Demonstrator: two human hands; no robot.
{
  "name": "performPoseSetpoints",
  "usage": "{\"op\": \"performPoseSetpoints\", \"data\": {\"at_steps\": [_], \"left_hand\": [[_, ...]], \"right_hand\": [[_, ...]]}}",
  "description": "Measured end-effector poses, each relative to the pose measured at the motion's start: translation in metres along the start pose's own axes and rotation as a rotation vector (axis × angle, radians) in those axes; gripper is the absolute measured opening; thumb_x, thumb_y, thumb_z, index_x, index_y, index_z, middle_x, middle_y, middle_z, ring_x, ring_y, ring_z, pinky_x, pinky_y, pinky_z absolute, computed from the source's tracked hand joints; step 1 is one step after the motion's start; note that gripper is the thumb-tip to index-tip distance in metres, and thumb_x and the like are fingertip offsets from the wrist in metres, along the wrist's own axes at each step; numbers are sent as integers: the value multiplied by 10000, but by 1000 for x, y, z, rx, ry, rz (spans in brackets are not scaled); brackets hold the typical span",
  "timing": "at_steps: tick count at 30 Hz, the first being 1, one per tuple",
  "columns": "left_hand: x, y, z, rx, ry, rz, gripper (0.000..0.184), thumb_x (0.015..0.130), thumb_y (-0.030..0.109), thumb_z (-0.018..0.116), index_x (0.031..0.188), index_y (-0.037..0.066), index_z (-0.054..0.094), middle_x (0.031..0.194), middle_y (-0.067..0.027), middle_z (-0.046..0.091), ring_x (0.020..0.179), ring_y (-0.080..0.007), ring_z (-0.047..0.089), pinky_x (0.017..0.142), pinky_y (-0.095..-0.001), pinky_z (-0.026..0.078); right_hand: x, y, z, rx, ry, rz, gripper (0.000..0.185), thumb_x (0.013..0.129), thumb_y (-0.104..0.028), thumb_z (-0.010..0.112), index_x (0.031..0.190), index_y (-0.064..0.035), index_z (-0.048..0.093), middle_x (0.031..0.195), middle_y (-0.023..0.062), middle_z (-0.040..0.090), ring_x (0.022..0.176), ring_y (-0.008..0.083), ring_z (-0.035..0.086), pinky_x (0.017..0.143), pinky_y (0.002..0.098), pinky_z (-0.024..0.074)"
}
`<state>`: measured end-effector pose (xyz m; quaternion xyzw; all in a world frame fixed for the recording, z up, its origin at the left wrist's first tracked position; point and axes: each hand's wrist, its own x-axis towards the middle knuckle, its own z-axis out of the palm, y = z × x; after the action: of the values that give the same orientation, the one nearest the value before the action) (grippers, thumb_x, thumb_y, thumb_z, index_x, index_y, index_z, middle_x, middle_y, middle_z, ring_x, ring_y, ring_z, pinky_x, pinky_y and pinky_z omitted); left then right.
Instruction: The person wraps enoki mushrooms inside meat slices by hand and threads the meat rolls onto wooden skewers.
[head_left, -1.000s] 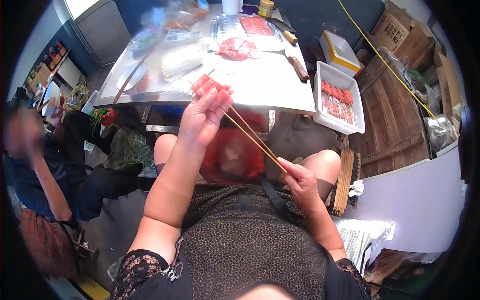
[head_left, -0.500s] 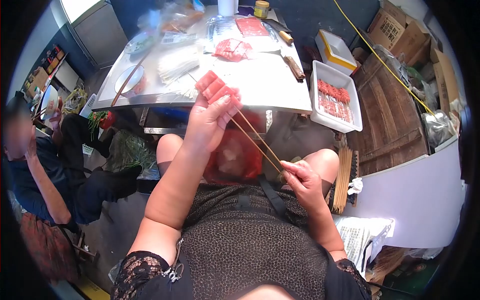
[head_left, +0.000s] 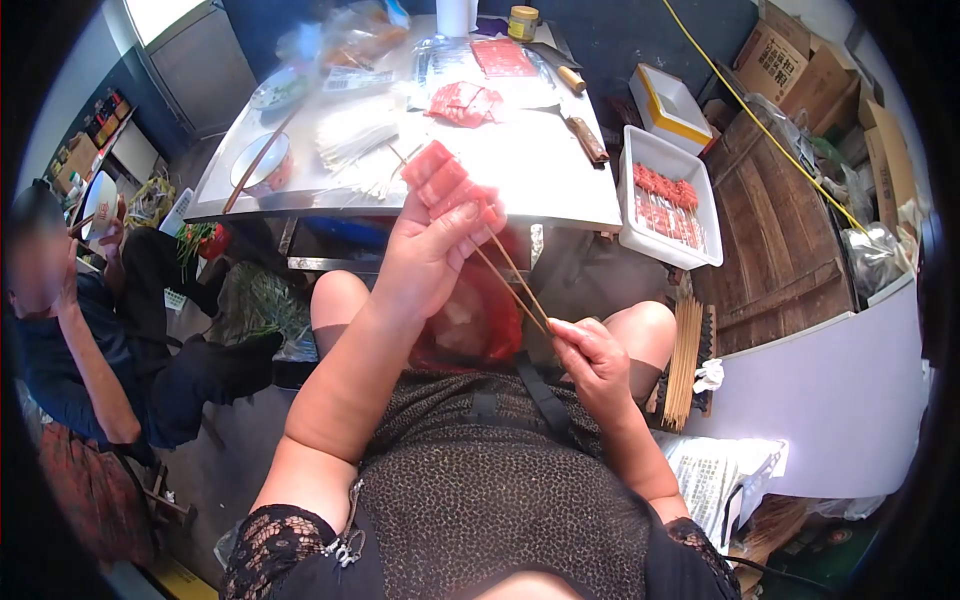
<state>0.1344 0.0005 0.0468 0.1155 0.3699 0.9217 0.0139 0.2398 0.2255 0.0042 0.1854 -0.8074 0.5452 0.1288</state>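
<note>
My left hand (head_left: 425, 255) is closed around a row of red meat slices (head_left: 436, 178), thumb pressed on top. Two thin bamboo skewers (head_left: 518, 285) run from the meat down to my right hand (head_left: 592, 362), which pinches their lower ends together. A skewer tip pokes out past the upper left end of the meat. Beyond my left hand, a loose pile of meat slices (head_left: 465, 103) lies on the white table (head_left: 560, 190). Behind it are more flat slices (head_left: 503, 57) on clear plastic.
Two knives (head_left: 584, 138) lie along the table's right side. A white bin (head_left: 709, 230) at the right holds skewered meat (head_left: 665, 187). Bare skewers (head_left: 684, 365) stand bundled by my right knee. To the left sits another person (head_left: 95, 370) with a bowl (head_left: 100, 205).
Both hands have shifted slightly: the left, with the meat, to the right, and the right a little to the left. The hands are closer together, with less skewer showing between them.
</note>
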Motion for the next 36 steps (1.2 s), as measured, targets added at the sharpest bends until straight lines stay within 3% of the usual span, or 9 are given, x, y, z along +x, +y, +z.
{"op": "performPoseSetpoints", "data": {"at_steps": [4, 6, 9, 13, 15, 19, 33, 34, 36], "left_hand": [[7, 17, 1, 100, 37, 42, 372, 1009, 111, 543, 1369, 73, 460, 1261, -199, 599, 1125, -296, 635, 980, -428, 545], [23, 30, -21, -277, -297, -129, 361, 1022, 213, 546, 1344, 63, 486, 1247, -199, 608, 1115, -298, 636, 951, -450, 556], [16, 28, -11, -103, -153, -85, 349, 1029, 259, 536, 1315, 60, 515, 1222, -197, 620, 1100, -296, 641, 924, -467, 567], [15, 23, -12, -83, -159, -86, 336, 1029, 251, 537, 1302, 57, 523, 1207, -191, 630, 1086, -292, 645, 911, -482, 572], [12, 20, -11, -63, -119, -83, 327, 1028, 246, 539, 1293, 56, 528, 1199, -185, 635, 1065, -290, 652, 907, -468, 574], [8, 12, -7, -41, -107, -40, 321, 1024, 240, 546, 1286, 55, 530, 1185, -179, 638, 1048, -286, 656, 900, -452, 576], [-7, -11, 4, -172, -130, -198, 291, 1014, 202, 537, 1259, 45, 528, 1110, -180, 655, 1018, -321, 663, 874, -462, 579], [-10, -16, 6, -165, -59, -219, 285, 1015, 201, 539, 1256, 48, 524, 1123, -189, 655, 1014, -314, 668, 856, -457, 585], [-10, -20, 8, -148, -34, -215, 287, 1015, 206, 543, 1254, 48, 524, 1120, -189, 656, 1013, -304, 668, 849, -455, 587]], "right_hand": [[-4, 2, 1, 46, 27, -2, 235, 902, 22, 659, 1134, 22, 700, 838, 52, 614, 735, 123, 564, 629, 238, 445], [-5, 2, 0, 29, 14, 8, 236, 902, 28, 657, 1134, 24, 699, 840, 52, 613, 734, 120, 562, 632, 235, 443], [-5, 5, 1, 24, 13, 0, 235, 902, 33, 654, 1133, 25, 699, 836, 51, 609, 731, 118, 559, 633, 236, 442], [-6, 7, -3, 12, -5, 1, 237, 900, 33, 655, 1134, 23, 699, 848, 55, 617, 735, 121, 563, 639, 238, 446], [-5, 8, -4, 32, 8, 20, 208, 895, -4, 664, 1095, 23, 715, 830, 89, 643, 730, 164, 605, 641, 271, 475], [0, 6, -11, 1, 8, 11, 203, 893, 1, 662, 1088, 23, 716, 821, 85, 637, 724, 161, 600, 632, 269, 471], [13, -5, -9, 29, -16, 15, 214, 890, -9, 657, 1093, 15, 721, 829, 86, 653, 747, 156, 613, 660, 271, 484], [13, -4, -8, 28, -16, 16, 214, 890, -9, 657, 1093, 15, 721, 829, 86, 653, 747, 156, 613, 660, 271, 484], [14, 3, -6, -18, -35, -62, 268, 897, 9, 659, 1163, 33, 675, 828, 61, 632, 725, 136, 580, 626, 251, 449]]}}
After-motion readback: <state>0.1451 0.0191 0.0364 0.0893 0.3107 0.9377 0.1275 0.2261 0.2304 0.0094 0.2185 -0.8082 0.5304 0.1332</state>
